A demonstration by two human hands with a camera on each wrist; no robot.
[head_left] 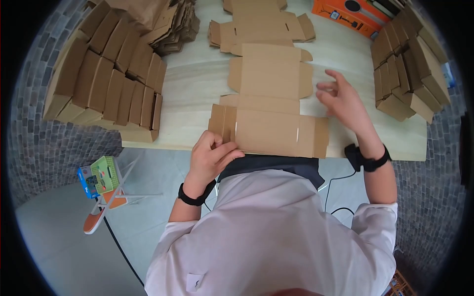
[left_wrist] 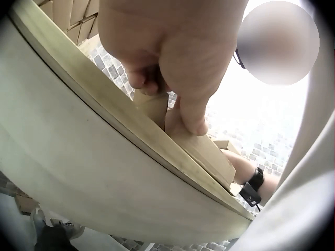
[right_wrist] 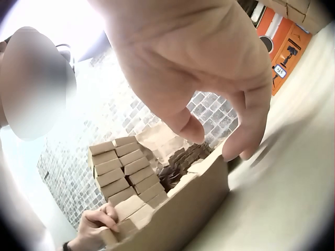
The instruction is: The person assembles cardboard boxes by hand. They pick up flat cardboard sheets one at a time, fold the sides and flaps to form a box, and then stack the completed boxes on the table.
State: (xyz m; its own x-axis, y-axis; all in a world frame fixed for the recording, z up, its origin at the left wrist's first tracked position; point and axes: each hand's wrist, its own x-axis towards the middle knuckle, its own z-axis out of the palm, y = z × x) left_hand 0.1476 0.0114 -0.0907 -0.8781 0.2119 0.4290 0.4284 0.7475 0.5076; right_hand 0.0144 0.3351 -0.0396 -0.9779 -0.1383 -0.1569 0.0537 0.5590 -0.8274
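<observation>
An unfolded brown cardboard box blank point(head_left: 269, 130) lies at the table's front edge, side flaps partly raised. The left hand point(head_left: 210, 155) grips its left front corner, fingers curled at the flap. In the left wrist view that hand point(left_wrist: 172, 57) has its thumb on the cardboard point(left_wrist: 201, 157); its other fingertips are partly hidden. Off the blank's right side, the right hand point(head_left: 343, 101) hovers with fingers apart and slightly bent, holding nothing. The right wrist view shows this hand point(right_wrist: 204, 68) with a gap between thumb and fingers, above a raised cardboard panel point(right_wrist: 183, 209).
Folded boxes point(head_left: 101, 74) are stacked at the table's left, with more boxes point(head_left: 405, 74) at the right. Flat blanks point(head_left: 261, 24) lie farther back. An orange box point(head_left: 345, 17) stands at the back right. Beside the table on the left is a chair holding a green basket point(head_left: 106, 175).
</observation>
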